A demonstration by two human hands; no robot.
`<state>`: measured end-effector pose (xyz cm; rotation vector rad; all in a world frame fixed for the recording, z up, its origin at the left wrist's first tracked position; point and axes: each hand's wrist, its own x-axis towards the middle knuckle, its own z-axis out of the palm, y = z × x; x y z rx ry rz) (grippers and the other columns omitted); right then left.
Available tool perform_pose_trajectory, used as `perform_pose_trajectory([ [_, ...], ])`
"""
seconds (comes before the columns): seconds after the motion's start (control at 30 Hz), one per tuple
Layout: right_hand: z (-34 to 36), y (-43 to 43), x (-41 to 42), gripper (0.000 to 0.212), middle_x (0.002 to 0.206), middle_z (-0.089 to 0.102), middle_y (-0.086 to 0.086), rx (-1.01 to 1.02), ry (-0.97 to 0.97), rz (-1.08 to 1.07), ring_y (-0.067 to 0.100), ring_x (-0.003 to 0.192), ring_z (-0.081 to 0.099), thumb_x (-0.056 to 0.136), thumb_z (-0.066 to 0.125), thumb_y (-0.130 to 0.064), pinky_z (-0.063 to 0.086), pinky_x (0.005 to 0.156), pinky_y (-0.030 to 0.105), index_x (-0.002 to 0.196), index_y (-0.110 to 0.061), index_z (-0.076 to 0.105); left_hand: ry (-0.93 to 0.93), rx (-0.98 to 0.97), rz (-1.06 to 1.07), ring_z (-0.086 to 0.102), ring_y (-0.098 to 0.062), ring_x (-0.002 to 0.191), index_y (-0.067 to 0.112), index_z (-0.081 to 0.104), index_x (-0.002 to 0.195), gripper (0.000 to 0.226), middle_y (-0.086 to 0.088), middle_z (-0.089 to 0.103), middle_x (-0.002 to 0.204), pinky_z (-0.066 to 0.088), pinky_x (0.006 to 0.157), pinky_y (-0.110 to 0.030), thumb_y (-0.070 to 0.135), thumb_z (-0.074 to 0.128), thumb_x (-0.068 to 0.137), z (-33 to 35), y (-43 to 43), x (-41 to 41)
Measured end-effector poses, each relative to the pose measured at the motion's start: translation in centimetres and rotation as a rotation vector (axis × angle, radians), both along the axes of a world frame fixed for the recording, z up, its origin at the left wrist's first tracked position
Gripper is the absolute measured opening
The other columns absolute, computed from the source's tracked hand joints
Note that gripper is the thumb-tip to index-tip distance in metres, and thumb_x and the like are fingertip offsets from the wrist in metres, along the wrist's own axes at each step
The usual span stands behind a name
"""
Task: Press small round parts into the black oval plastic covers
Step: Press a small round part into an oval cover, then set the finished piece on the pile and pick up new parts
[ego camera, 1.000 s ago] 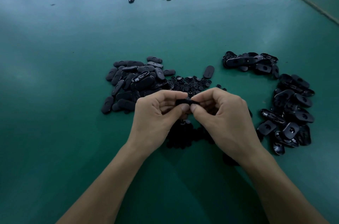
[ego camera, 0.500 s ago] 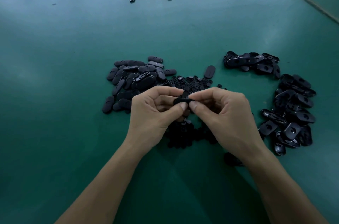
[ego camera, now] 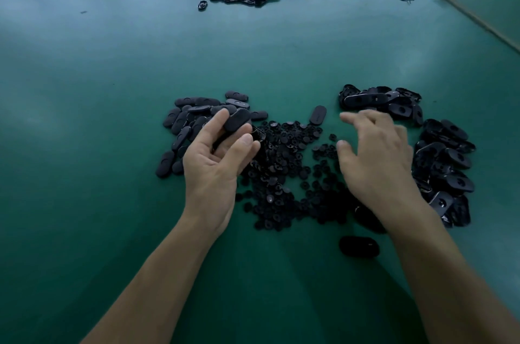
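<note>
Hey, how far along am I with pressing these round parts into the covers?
Done, it seems: the right heap of covers lies hollow side up, round parts seated. In hand: your left hand grips one oval cover; your right hand is open. Left: a pile of plain covers and many loose round parts.
</note>
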<state>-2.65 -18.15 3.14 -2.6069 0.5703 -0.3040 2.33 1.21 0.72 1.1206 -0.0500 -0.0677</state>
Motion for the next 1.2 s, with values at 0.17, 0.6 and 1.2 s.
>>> perform_pose_trajectory([
  [0.17,0.2,-2.2,3.3,0.065,0.159,0.021,0.000,-0.087,0.113,-0.055,0.034,0.134,0.027,0.097,0.048,-0.008,0.026,0.108,0.047,0.154,-0.032,0.028,0.003,0.095,0.035,0.064,-0.006,0.115,0.011,0.039,0.148,0.074,0.002,0.072,0.113,0.055,0.093,-0.026,0.003,0.071,0.082,0.0,0.2,0.0],
  [0.6,-0.6,-4.0,4.2,0.032,0.128,0.057,0.012,-0.134,-0.113,-0.036,0.031,0.119,0.054,0.097,0.063,-0.013,0.049,0.091,0.040,0.128,-0.018,0.066,-0.111,0.220,0.079,0.054,-0.004,0.129,0.018,0.038,0.147,0.067,0.004,0.031,0.155,0.053,0.093,-0.022,0.005,0.070,0.089,-0.5,0.1,-0.1],
  [1.2,1.3,-0.6,2.0,0.014,0.084,0.075,-0.010,0.596,-0.306,0.241,0.001,0.077,0.069,0.088,0.074,-0.013,0.055,0.075,0.017,0.098,-0.022,0.076,-0.226,0.326,-0.087,0.071,-0.016,0.098,0.019,0.069,0.113,0.029,-0.001,0.073,0.103,0.059,0.087,-0.036,0.013,0.074,0.085,-0.2,-0.1,-1.1],
])
